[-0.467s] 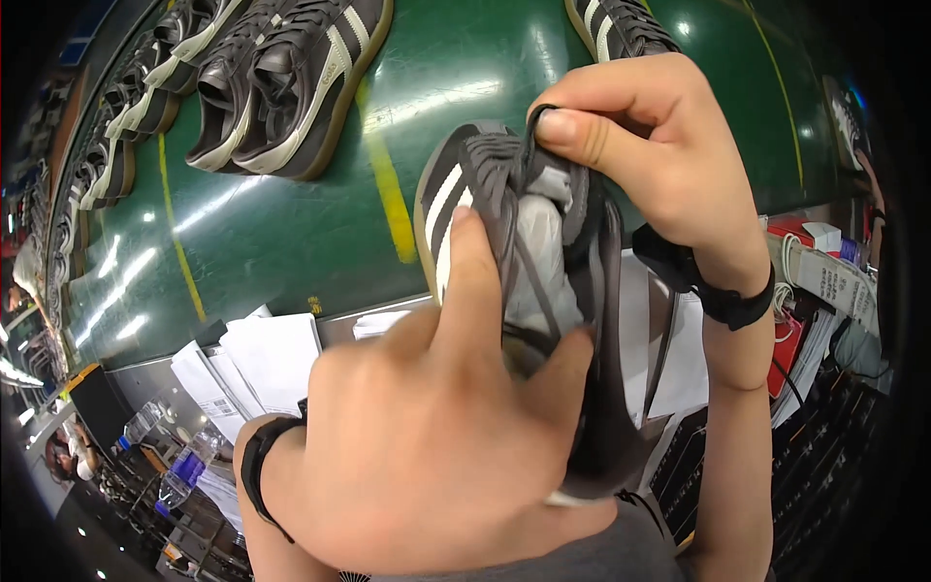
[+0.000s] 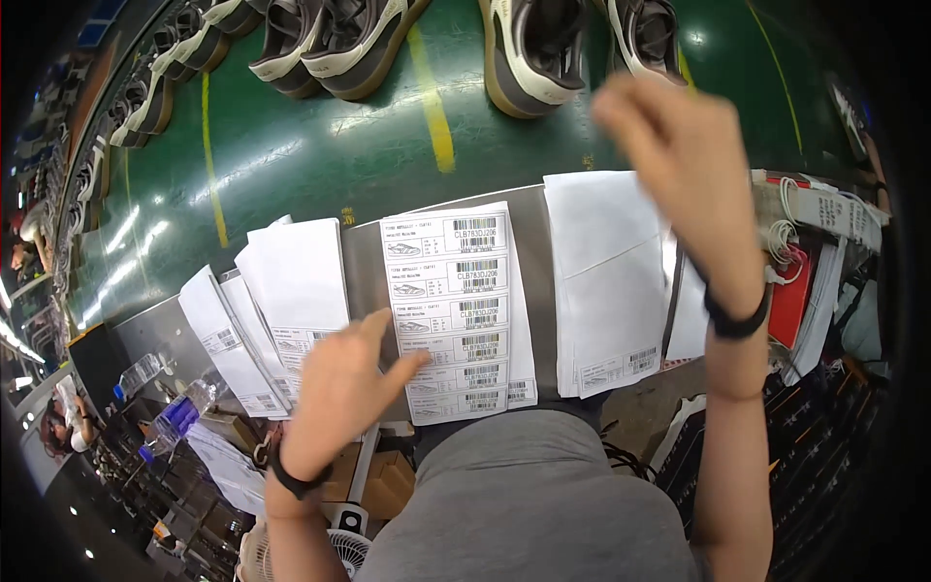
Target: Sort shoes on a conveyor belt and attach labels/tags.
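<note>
My left hand (image 2: 349,383) hovers at the left edge of a sheet of barcode labels (image 2: 451,310). Its thumb and forefinger are spread, and nothing is between them. My right hand (image 2: 679,145), smeared by motion, is raised at the near edge of the green work surface (image 2: 320,165), its fingers too blurred to read. Just beyond it stands a dark sneaker with a pale heel (image 2: 645,44), partly covered by the hand. To its left is a similar sneaker (image 2: 533,58), heel toward me. No shoe shows in either hand.
More sneakers (image 2: 339,48) line the far left. Stacks of white label sheets (image 2: 301,276) lie left, and another paper stack (image 2: 611,281) lies right of the barcode sheet. Farther right are a red object (image 2: 790,301) and white cables. Plastic bottles (image 2: 184,412) are at lower left.
The sneaker held before me has left both hands; two now stand side by side at upper middle. My left hand moved left and down, my right hand slightly farther out. The label sheets are uncovered.
</note>
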`<state>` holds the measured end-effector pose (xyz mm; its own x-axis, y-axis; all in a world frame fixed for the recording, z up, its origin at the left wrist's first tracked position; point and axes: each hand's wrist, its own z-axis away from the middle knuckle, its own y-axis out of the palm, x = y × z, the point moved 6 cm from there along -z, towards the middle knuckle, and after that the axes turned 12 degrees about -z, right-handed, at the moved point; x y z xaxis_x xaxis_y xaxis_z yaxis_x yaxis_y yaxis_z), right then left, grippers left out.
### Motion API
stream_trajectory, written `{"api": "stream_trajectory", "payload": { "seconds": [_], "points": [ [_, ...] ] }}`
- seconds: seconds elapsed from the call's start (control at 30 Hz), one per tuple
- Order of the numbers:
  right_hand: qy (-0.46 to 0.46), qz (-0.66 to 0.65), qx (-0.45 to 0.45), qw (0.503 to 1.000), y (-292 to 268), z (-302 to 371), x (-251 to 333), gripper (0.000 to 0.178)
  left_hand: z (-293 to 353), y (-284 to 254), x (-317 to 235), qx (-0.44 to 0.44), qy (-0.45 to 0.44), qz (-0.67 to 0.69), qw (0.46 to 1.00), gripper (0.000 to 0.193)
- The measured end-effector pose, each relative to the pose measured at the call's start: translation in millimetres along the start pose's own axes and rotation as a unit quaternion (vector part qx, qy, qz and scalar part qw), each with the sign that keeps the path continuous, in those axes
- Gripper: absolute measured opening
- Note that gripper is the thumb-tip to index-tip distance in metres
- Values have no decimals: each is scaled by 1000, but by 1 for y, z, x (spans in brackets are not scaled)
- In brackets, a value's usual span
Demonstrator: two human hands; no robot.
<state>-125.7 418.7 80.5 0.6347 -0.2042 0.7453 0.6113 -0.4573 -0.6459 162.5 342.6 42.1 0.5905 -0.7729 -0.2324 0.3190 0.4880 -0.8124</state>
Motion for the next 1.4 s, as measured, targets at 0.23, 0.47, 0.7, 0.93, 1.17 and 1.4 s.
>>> {"api": "stream_trajectory", "payload": {
  "seconds": [0.23,0.47,0.7,0.93,1.17,1.4],
  "points": [
    [292,-278,130,906,112,136,0,29,25,73,0,-149,-89,206,963,47],
    [243,-143,26,959,126,136,0,36,35,73,-10,-180,-56,107,976,62],
    [67,234,6,970,148,151,41,41,30,59,-27,-271,95,-59,956,67],
    [56,73,-56,994,119,122,47,27,21,59,-22,-247,127,-57,959,61],
    [-105,45,87,990,111,118,139,19,26,82,-21,-183,233,-74,952,53],
    [-112,-334,-144,925,-41,2,38,21,-16,24,10,-149,318,23,936,51]
  ]
}}
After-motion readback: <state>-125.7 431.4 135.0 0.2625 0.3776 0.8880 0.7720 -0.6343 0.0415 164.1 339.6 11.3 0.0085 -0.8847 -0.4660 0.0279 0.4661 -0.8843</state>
